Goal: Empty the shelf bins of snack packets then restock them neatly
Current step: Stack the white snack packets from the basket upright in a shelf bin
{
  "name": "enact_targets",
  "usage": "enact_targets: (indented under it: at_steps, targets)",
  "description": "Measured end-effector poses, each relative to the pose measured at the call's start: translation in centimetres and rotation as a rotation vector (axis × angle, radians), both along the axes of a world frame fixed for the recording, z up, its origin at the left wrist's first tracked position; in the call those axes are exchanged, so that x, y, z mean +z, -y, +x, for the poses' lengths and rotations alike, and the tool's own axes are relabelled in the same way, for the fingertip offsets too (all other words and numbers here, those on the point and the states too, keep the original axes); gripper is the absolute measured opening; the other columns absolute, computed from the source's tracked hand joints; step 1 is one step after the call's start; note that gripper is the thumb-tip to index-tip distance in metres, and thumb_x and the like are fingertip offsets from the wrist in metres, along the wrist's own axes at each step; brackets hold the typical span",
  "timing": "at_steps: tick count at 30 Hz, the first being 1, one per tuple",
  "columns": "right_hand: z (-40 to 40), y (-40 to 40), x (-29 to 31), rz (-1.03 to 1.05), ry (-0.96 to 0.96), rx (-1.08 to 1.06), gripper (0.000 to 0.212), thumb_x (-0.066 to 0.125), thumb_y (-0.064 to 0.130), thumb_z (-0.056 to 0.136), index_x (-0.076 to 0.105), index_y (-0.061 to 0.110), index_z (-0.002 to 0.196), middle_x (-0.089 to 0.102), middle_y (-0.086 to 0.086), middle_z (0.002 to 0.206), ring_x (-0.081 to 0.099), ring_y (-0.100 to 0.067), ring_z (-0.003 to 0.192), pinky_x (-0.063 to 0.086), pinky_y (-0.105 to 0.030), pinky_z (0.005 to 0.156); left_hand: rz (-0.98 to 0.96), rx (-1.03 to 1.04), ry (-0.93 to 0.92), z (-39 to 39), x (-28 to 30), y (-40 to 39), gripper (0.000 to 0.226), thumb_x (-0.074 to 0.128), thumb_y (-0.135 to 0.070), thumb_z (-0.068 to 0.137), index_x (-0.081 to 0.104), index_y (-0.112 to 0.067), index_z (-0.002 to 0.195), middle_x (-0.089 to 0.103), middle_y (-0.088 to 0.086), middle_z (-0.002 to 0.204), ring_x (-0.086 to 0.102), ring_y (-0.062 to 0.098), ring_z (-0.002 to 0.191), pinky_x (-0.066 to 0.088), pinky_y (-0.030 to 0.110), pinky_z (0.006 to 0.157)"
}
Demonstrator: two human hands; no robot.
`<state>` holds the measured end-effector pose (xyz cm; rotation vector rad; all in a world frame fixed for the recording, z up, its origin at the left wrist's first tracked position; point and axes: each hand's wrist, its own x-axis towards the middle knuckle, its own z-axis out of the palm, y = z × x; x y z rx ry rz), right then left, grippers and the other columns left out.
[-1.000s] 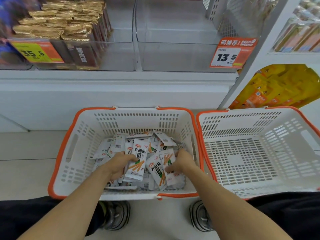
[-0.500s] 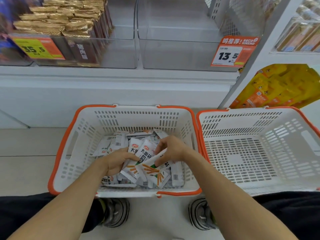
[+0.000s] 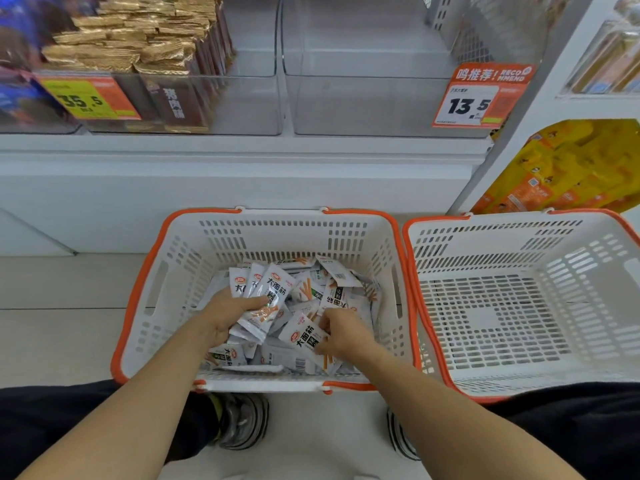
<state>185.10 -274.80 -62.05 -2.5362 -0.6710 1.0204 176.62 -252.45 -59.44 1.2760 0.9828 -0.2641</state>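
Note:
A white basket with an orange rim sits on the floor in front of me, holding a loose pile of white snack packets. My left hand grips a small stack of these packets, thumb across the top one. My right hand pinches another packet lying in the pile. Above, the clear shelf bin with the 13.5 price tag stands empty.
A second white basket stands empty to the right. The left bin holds gold-and-brown packets behind a 35.5 tag. Yellow bags fill a lower right shelf. My shoes are just behind the basket.
My right hand passed a packet over to the left hand's stack, then dropped back to the pile and took hold of another. The left hand's stack has grown and tilted upward.

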Motion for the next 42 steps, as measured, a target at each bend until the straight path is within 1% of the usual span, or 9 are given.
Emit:
enact_targets:
  at_steps: [5, 10, 16, 26, 29, 31, 34, 38, 42]
  targets:
    - [1.9, -0.8, 1.2, 0.005, -0.091, -0.187, 0.022, 0.080, 0.018, 0.083, 0.063, 0.010, 0.094, 0.068, -0.002, 0.087, 0.064, -0.015, 0.074, 0.055, -0.028, 0.065, 0.020, 0.131, 0.050, -0.1, -0.1, 0.5, 0.031, 0.079, -0.004, 0.082, 0.071, -0.005, 0.112, 0.075, 0.019, 0.103, 0.073, 0.036, 0.090, 0.061, 0.051, 0.068]
    - [5.6, -1.4, 5.7, 0.558, -0.641, -0.611, 0.033, 0.080, 0.008, 0.084, 0.066, -0.002, 0.112, 0.077, -0.011, 0.099, 0.076, -0.024, 0.086, 0.063, -0.041, 0.077, -0.149, 0.189, 0.127, 0.2, 0.6, 1.1, 0.039, 0.077, -0.007, 0.080, 0.069, -0.004, 0.118, 0.073, 0.023, 0.107, 0.073, 0.036, 0.086, 0.061, 0.048, 0.065]
    - [4.1, -2.5, 6.2, 0.632, -0.542, -0.561, 0.030, 0.088, 0.012, 0.075, 0.071, 0.007, 0.099, 0.078, -0.007, 0.095, 0.077, -0.023, 0.083, 0.063, -0.040, 0.072, -0.288, 0.047, 0.305, 2.0, 3.1, 2.5, 0.049, 0.071, -0.015, 0.081, 0.061, -0.006, 0.128, 0.069, 0.019, 0.124, 0.068, 0.037, 0.111, 0.061, 0.046, 0.081]
    - [3.6, -3.5, 6.7, 0.567, -0.591, -0.156, 0.037, 0.075, 0.009, 0.085, 0.067, 0.033, 0.113, 0.072, -0.005, 0.115, 0.071, -0.026, 0.102, 0.061, -0.041, 0.083, -0.140, 0.014, 0.231, 2.6, 3.3, 4.2, 0.046, 0.077, -0.019, 0.079, 0.065, -0.006, 0.121, 0.074, 0.019, 0.110, 0.072, 0.036, 0.100, 0.060, 0.048, 0.084]
    - [5.0, -2.1, 5.2, 0.343, -0.237, -0.118, 0.036, 0.071, 0.015, 0.090, 0.066, 0.021, 0.125, 0.068, -0.005, 0.125, 0.065, -0.021, 0.112, 0.053, -0.039, 0.099, -0.047, 0.023, 0.097, 1.6, 2.0, 3.2, 0.042, 0.082, -0.015, 0.078, 0.065, -0.003, 0.114, 0.075, 0.020, 0.104, 0.075, 0.034, 0.086, 0.062, 0.042, 0.071]
    - [4.9, -0.9, 3.3, 0.195, 0.066, -0.123, 0.048, 0.073, 0.022, 0.089, 0.059, 0.016, 0.134, 0.064, -0.003, 0.131, 0.061, -0.018, 0.117, 0.048, -0.033, 0.103, -0.001, 0.042, 0.023, 0.6, 1.2, 2.7, 0.045, 0.087, -0.016, 0.074, 0.067, -0.003, 0.112, 0.075, 0.018, 0.103, 0.074, 0.035, 0.091, 0.061, 0.048, 0.080]
    - [3.3, 0.2, 0.7, 0.104, 0.124, -0.042, 0.058, 0.080, 0.032, 0.081, 0.059, 0.020, 0.134, 0.059, -0.001, 0.129, 0.055, -0.021, 0.120, 0.048, -0.038, 0.101, 0.039, 0.012, -0.026, -0.8, 0.0, 2.1, 0.059, 0.096, -0.029, 0.061, 0.068, -0.012, 0.111, 0.074, 0.011, 0.109, 0.068, 0.032, 0.105, 0.053, 0.050, 0.097]
    - [2.4, 0.6, -1.7, 0.057, 0.321, 0.011, 0.014, 0.060, 0.020, 0.094, 0.073, 0.017, 0.100, 0.063, 0.000, 0.104, 0.058, -0.020, 0.103, 0.053, -0.038, 0.086, 0.053, 0.015, -0.059, -1.5, -0.2, 2.3, 0.041, 0.089, -0.023, 0.074, 0.067, -0.014, 0.107, 0.072, 0.009, 0.112, 0.065, 0.029, 0.109, 0.050, 0.047, 0.101]
    - [4.4, -1.4, 1.6, 0.153, 0.235, -0.086, 0.032, 0.050, 0.018, 0.100, 0.050, 0.013, 0.069, 0.048, 0.000, 0.063, 0.046, -0.017, 0.058, 0.035, -0.029, 0.052, 0.055, 0.048, -0.044, -1.0, -0.4, 2.0, 0.054, 0.093, -0.029, 0.067, 0.066, -0.011, 0.111, 0.072, 0.009, 0.112, 0.066, 0.028, 0.107, 0.051, 0.045, 0.099]
